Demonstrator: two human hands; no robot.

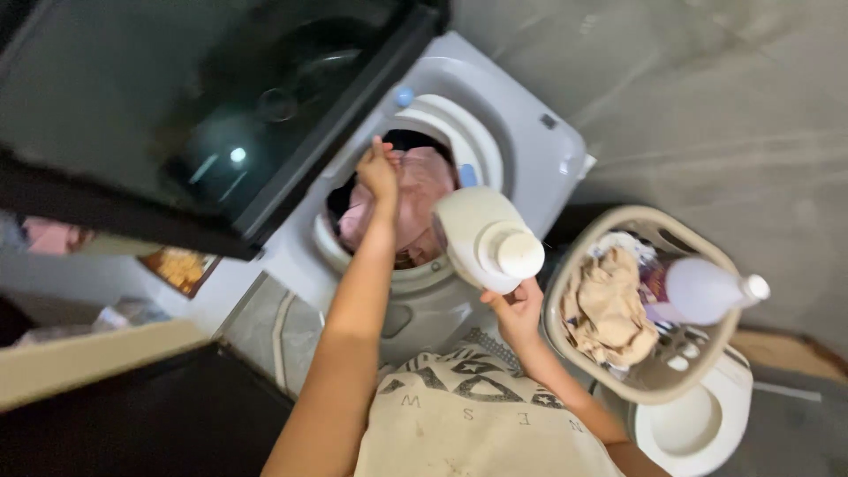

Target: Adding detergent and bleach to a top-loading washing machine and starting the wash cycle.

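Head view, left to right: left hand [378, 170] inside top-loading washer [521, 132], fingers pinched on pink laundry [422, 190], drum depths hidden. Right hand [515, 309] clamps white detergent bottle [484, 238] over the rim. Laundry basket [565, 283]; contents jumbled, unclear.

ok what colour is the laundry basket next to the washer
Beige, with a perforated wall. The laundry basket shows best in the head view, beside the washing machine.
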